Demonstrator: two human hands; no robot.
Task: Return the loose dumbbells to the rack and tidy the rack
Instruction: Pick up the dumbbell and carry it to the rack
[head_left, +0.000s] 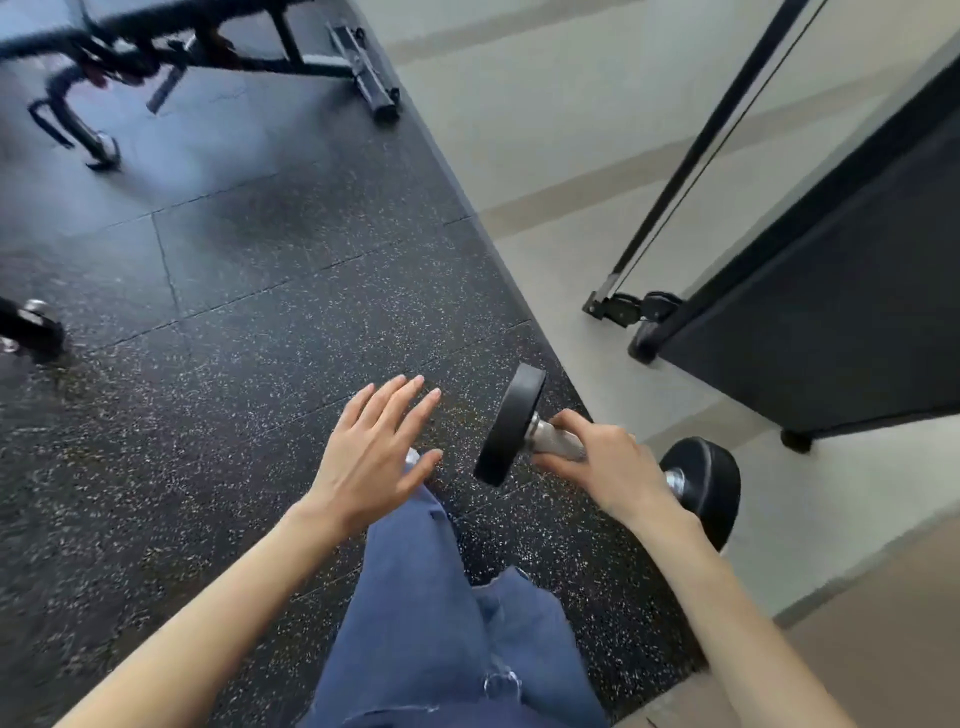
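Just right of centre, low in the frame, a black dumbbell (506, 426) was held off the speckled rubber floor (234, 312) by the right hand (608, 462), whose fingers were curled round its knurled metal handle. The left hand (369, 452) was spread flat and held nothing. A bench frame (291, 57) was seen at upper left.

No readable text, numbers or logos in view. The dumbbell (509, 426) heads show plain black, no weight marking legible.
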